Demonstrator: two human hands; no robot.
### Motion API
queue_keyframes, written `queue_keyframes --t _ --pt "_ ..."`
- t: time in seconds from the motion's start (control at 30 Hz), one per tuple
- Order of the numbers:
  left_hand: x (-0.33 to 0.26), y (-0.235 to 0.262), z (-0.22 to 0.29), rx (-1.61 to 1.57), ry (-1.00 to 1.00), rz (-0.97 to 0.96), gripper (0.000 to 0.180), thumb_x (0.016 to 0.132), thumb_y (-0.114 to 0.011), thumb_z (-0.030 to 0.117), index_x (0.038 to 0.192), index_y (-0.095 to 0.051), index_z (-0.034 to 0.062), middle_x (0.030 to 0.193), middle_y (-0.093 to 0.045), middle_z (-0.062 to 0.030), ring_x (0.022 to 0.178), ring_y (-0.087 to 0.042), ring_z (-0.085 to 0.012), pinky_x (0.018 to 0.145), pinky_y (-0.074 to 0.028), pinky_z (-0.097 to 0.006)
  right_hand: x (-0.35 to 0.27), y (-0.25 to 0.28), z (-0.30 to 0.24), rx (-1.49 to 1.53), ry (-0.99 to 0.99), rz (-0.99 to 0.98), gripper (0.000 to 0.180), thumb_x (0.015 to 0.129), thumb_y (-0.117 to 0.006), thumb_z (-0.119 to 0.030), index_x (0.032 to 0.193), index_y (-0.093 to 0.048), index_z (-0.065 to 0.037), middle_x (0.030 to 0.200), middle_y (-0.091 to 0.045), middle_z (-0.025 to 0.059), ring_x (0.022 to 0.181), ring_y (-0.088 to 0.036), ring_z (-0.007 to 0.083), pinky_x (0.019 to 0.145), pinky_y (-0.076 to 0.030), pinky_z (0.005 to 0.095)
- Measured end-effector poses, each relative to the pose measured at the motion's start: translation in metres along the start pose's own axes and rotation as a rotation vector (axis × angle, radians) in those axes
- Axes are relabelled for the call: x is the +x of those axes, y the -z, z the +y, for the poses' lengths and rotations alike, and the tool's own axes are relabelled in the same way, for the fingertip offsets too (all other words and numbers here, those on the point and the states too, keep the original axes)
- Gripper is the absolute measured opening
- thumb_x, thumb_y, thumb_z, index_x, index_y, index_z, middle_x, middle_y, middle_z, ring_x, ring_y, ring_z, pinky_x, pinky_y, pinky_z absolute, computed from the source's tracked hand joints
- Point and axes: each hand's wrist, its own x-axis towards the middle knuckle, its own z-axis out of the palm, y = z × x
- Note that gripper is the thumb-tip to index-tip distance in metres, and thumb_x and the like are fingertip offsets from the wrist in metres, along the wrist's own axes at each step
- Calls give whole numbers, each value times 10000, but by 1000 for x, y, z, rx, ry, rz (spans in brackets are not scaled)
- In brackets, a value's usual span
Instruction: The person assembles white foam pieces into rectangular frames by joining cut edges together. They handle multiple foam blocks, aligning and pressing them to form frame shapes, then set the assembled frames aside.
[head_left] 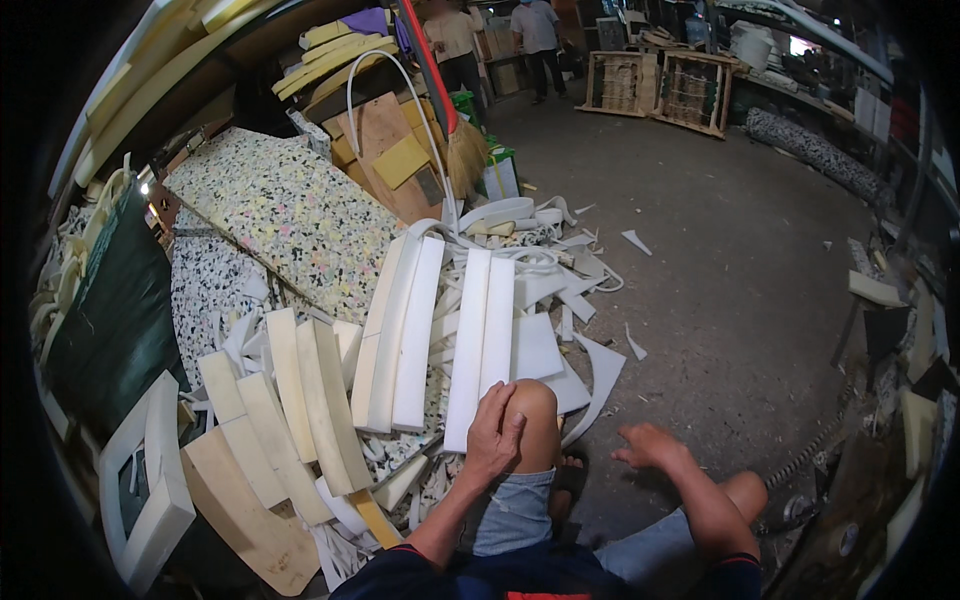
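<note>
My left hand lies flat on my bent left knee, fingers stretched out, with nothing in it. Just beyond that knee are white foam strips, long blocks side by side on a pile of scraps. To their left lie another white foam strip and several cream foam strips, slightly curved. My right hand hangs in the air over the floor near my right knee. Its fingers are apart and loosely bent, and no object shows in them.
Large speckled foam slabs lean at the left beside a dark green sheet. White foam offcuts are scattered over the grey floor. A broom stands ahead. Wooden frames and people are farther back.
</note>
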Motion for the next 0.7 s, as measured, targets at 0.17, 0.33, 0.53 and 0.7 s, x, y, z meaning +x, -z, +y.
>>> queue_keyframes --t 0.17,0.33,0.53,0.7 --pt "2 0 2 3 21 -12 501 994 -620 299 1391 -549 2 1403 -542 -293 1337 -509 -435 1122 -407 -448 1 -4 1 30 -2 11 543 930 -667 -465 1248 -618 -28 1209 -676 251 1175 -630 424 982 -499 545" --pt "3 0 4 -1 11 -11 504 989 -625 298 1389 -550 0 1398 -544 -293 1337 -509 -435 1121 -408 -449 -1 -4 0 9 -4 7 630 920 -669 -491 1363 -581 -52 1208 -679 248 1159 -629 439 978 -508 520" --pt "4 1 5 7 19 -7 501 988 -624 293 1388 -550 0 1393 -549 -293 1336 -512 -437 1119 -412 -451 -5 -1 -2 17 -5 12 592 929 -661 -487 1313 -594 -41 1210 -675 249 1175 -623 432 986 -500 528" --pt "3 1 4 0 30 -9 502 987 -625 287 1392 -548 -1 1403 -541 -298 1338 -511 -438 1123 -410 -452 -6 -2 -2 31 13 38 532 934 -661 -473 1215 -623 -23 1191 -674 252 1180 -623 420 982 -498 534"
